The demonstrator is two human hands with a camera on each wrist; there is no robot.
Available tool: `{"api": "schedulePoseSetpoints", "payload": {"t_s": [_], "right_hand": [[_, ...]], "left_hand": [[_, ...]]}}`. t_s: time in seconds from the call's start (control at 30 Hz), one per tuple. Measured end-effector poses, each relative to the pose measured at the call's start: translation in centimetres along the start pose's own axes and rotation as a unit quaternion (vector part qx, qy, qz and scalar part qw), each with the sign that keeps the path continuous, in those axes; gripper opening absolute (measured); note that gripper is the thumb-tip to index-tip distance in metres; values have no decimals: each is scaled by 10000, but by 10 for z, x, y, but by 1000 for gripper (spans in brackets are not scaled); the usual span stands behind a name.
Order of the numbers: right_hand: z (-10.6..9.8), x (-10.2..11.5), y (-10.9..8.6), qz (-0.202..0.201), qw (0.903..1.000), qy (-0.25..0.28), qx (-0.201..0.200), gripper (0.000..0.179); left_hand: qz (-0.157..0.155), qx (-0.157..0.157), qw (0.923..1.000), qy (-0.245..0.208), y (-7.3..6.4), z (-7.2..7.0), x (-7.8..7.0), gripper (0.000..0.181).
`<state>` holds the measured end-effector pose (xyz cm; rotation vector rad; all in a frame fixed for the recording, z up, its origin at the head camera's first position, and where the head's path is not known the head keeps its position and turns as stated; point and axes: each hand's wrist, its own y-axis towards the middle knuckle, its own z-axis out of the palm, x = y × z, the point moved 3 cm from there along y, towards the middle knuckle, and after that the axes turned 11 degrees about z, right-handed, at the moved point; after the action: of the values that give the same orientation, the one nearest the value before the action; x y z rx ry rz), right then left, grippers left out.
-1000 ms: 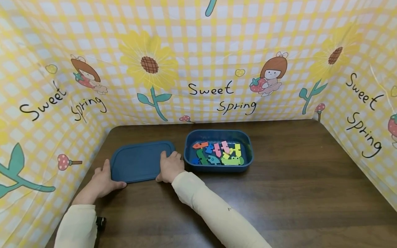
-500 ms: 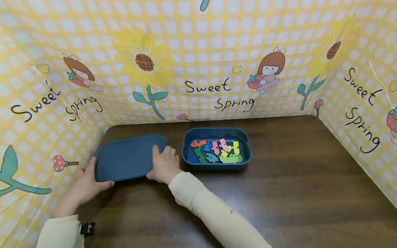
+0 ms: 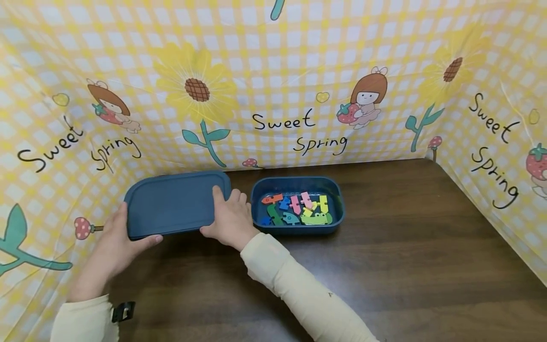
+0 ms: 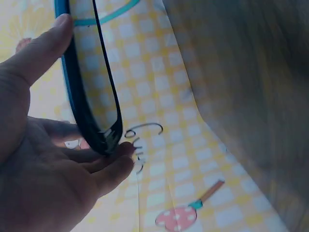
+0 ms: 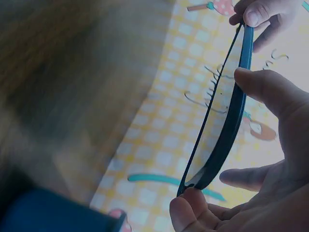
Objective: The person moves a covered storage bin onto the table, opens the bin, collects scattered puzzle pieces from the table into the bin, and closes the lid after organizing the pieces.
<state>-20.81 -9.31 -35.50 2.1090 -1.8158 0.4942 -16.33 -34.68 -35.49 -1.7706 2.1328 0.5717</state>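
A dark blue rectangular lid (image 3: 173, 206) is held up off the table at the left, its top facing the head camera. My left hand (image 3: 112, 244) grips its left end, thumb along the near edge. At the right end my right hand (image 3: 231, 216) holds it, with the thumb at the near edge. The left wrist view shows the lid (image 4: 75, 87) edge-on between thumb and fingers. In the right wrist view, the lid (image 5: 231, 116) spans both hands. Right of it stands a blue box (image 3: 299, 230) holding several colourful puzzle pieces (image 3: 295, 204), among them a green crocodile-like piece (image 3: 317, 218).
The brown wooden table (image 3: 384, 266) extends to the right and front. A yellow checked cloth (image 3: 273, 71) with printed flowers encloses the back and both sides. On the left wrist is a black strap (image 3: 123, 311).
Both hands have raised the lid off the table and shifted it left, away from the box. The box and its pieces stay in place; the head view has moved slightly.
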Motion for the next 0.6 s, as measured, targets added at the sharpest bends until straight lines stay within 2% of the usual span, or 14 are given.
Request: {"api": "schedulePoseSetpoints", "payload": {"t_s": [0.23,0.33,0.47,0.6], "right_hand": [[-21,-25,-5,-152,9989,107,-441,102],[-28,-38,-8,-186,9975,159,-666,101],[-37,-59,-12,-224,9947,154,-994,100],[-46,-81,-16,-205,9929,135,-1166,100]], "left_hand": [[14,-301,9995,-71,8,9,-22,122],[125,-384,9988,-272,13,16,-37,121],[293,-482,9967,-591,21,28,-55,121],[309,-497,9960,-669,30,44,-70,123]]}}
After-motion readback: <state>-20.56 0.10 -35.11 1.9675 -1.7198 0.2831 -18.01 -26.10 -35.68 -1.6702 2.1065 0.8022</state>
